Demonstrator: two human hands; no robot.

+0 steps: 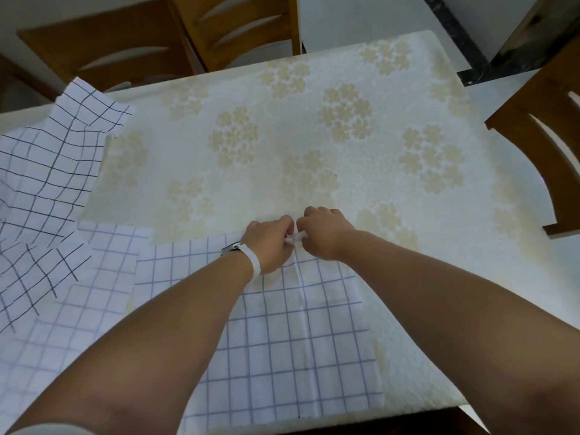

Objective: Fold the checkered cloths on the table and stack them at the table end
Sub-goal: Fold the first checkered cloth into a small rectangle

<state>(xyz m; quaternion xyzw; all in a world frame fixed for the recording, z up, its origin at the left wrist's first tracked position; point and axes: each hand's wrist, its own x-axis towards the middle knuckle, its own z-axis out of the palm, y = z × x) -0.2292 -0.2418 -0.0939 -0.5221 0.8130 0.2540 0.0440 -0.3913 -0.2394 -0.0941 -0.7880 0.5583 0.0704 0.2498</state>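
Observation:
A white cloth with thin blue checks (314, 350) lies flat on the near part of the table, a crease running down its middle. My left hand (270, 243) and my right hand (324, 232) meet at the middle of its far edge, and both pinch a small white bit of that edge between them. To the left lie more checkered cloths: one with dark lines (47, 171), rumpled, and a pale-checked one (78, 296) partly under it.
The table (314, 127) wears a cream cover with beige flower prints. Wooden chairs stand at the far side (131, 39) and at the right (546, 146). The table's near edge (408, 416) runs along the bottom.

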